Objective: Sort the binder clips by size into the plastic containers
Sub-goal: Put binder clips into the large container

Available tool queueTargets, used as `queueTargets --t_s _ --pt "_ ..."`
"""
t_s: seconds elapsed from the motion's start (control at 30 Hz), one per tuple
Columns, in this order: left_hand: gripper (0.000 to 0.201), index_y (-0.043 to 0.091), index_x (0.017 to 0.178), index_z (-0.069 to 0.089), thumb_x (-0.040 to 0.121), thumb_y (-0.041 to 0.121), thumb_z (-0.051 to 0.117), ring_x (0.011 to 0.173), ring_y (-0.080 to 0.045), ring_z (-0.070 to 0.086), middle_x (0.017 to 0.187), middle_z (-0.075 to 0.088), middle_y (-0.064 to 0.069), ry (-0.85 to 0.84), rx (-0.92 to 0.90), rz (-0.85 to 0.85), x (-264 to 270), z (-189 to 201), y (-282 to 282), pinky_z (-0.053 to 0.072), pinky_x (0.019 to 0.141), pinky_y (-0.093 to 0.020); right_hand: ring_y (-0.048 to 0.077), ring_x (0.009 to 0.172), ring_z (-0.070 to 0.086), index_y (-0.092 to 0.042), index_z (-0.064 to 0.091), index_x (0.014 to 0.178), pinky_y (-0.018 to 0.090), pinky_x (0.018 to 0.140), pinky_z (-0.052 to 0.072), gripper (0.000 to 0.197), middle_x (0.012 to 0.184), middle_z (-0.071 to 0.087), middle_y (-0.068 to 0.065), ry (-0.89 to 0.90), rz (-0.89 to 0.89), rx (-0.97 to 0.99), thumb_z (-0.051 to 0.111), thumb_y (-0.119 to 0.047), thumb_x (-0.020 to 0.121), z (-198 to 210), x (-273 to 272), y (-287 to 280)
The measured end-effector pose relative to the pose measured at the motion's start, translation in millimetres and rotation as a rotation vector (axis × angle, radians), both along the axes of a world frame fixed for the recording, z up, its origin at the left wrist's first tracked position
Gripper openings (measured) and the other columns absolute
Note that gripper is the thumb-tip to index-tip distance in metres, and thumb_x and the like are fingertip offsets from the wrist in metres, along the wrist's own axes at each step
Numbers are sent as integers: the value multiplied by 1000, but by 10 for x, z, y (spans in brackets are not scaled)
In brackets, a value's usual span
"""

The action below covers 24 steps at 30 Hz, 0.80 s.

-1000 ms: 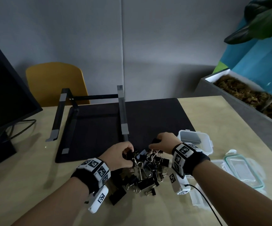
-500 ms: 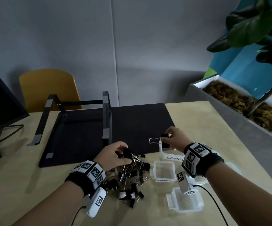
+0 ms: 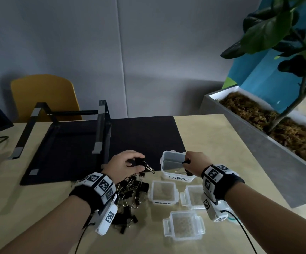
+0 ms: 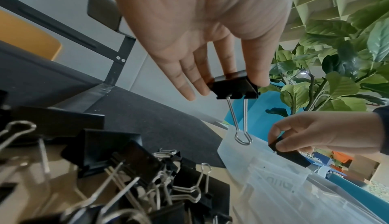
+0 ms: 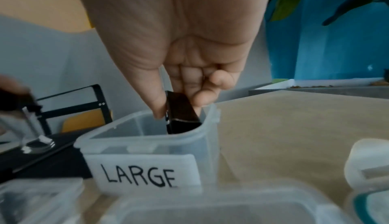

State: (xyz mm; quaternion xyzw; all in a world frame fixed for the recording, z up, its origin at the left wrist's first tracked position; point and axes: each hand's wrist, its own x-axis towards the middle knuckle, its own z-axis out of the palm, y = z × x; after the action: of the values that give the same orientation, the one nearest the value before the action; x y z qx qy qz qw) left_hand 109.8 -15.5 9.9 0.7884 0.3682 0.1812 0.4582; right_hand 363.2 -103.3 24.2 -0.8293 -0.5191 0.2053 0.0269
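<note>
Black binder clip (image 4: 233,87) between left-hand fingertips (image 4: 260,79)

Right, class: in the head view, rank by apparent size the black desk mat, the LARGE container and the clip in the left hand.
1. black desk mat
2. LARGE container
3. clip pinched by the left hand

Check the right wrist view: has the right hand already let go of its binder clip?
No, the right hand pinches the black binder clip at the rim of the LARGE container.
</note>
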Motion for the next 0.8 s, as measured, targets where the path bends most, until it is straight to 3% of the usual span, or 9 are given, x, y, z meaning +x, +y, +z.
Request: queueTargets --t_s 0.13,0.33,0.47,0.6,0.8 --pt "30 43 99 60 79 24 73 108 5 52 113 56 22 -6 40 11 183 13 -2 45 88 -12 29 96 63 -13 62 108 30 74 49 26 106 67 11 -76 96 -47 46 -22 89 -112 36 11" --pt "28 40 92 59 79 20 73 106 2 53 111 59 15 1 71 -2 423 109 28 45 92 -17 30 111 44 -14 58 114 38 92 44 32 117 46 10 -223 143 -12 50 -19 83 -182 101 -19" --pt "26 32 95 62 78 16 74 105 0 54 109 59 14 38 86 -23 576 142 89 43 97 -20 31 112 45 -19 54 113 38 94 44 31 120 40 7 -121 67 1 54 -18 82 -180 173 -28" --pt "28 26 104 65 78 25 74 111 -6 53 115 60 13 162 179 -141 767 135 119 43 99 -26 32 102 56 -18 56 116 32 87 48 32 121 41 11 56 17 -59 54 -14 85 -214 204 -50" --pt "34 26 110 66 78 32 72 116 -13 44 119 60 11 364 298 -293 915 -30 134 37 103 -32 31 109 56 -21 58 126 33 94 47 36 124 45 11 15 65 -115 51 -16 91 -266 213 -56"
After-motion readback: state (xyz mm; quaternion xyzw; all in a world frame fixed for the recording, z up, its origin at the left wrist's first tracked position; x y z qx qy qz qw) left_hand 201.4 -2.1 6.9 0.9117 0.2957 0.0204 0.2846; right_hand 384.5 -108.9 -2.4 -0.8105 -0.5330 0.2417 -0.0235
